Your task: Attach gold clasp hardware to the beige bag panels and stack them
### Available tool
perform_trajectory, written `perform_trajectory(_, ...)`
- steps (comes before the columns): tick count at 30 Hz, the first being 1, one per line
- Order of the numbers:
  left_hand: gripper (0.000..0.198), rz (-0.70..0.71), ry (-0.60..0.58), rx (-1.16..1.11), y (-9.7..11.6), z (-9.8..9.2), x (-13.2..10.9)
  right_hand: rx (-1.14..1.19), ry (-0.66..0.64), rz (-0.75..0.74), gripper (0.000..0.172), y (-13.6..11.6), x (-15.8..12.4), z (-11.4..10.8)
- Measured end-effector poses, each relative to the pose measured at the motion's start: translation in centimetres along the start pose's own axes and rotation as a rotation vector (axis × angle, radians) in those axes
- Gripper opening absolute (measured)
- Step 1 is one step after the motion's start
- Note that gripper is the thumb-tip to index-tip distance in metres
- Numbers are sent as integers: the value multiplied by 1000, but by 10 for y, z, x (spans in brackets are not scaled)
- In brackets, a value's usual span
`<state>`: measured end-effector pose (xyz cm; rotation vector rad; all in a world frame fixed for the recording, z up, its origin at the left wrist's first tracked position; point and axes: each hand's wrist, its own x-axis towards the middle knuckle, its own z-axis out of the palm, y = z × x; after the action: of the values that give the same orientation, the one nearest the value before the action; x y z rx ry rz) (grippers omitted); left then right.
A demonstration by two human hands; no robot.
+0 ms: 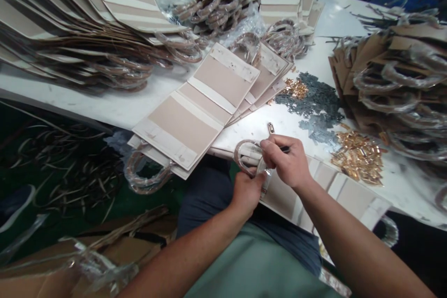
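Note:
A long beige bag panel (279,195) lies across my lap and the table edge, with a plastic-wrapped loop handle (240,151) at its near end. My left hand (247,192) is closed on the panel's end beside that handle, its thumb by a small shiny metal piece (267,172). Just above, my right hand (288,158) is pinched with bent fingers. A short dark stick-like part (285,149) shows in its grip; most of it is hidden, so its kind is unclear. A small gold metal fitting (271,128) rests on the table past my fingers.
Fanned panels (195,107) lie left of my hands. Dark metal plates (312,102) and gold fittings (359,156) are heaped on the right. Large panel stacks stand at the back left (125,0) and far right (394,88). Strip scraps (80,167) cover the floor.

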<state>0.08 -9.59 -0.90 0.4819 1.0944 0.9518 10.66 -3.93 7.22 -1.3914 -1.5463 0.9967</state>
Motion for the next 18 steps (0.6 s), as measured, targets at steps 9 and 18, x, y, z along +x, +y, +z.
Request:
perform_trajectory(9,31,-68,3,3,-3,-1,1,470,317,-308,48,1,-18,-12)
perform_trajectory(18,31,-54,4,-23,0,1,1,423,320,-275,53,17,-27,-8)
